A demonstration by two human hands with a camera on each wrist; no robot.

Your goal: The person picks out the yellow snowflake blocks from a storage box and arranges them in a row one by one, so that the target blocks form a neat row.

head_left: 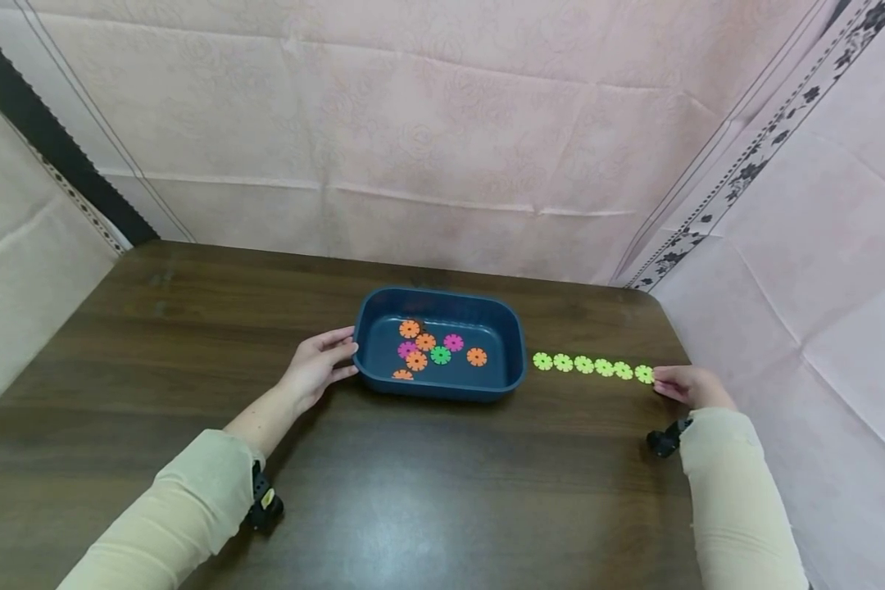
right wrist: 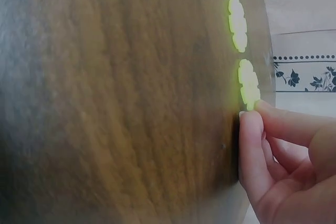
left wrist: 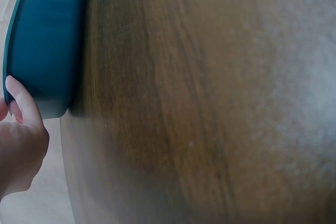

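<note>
A dark blue plastic tray (head_left: 442, 392) stands on the table, holding several notched, flower-shaped plastic discs in orange, pink and green (head_left: 440, 355). At its left end my left hand (head_left: 320, 365) touches the outer wall, fingers mostly straight; in the left wrist view that hand (left wrist: 23, 140) has a fingertip near the rim. To the right of the tray runs a row of yellow-green flower-shaped discs (head_left: 583, 364). My right hand (head_left: 689, 385) pinches the rightmost yellow-green disc (head_left: 644, 374) by its edge. In the right wrist view, thumb and finger of the hand (right wrist: 286, 166) meet on that disc (right wrist: 250, 90).
The brown wooden table (head_left: 413, 492) has a rounded right back corner. Pale cloth (head_left: 442, 147) hangs behind it and at both sides. Black devices are strapped to the left wrist (head_left: 264, 504) and right wrist (head_left: 665, 440).
</note>
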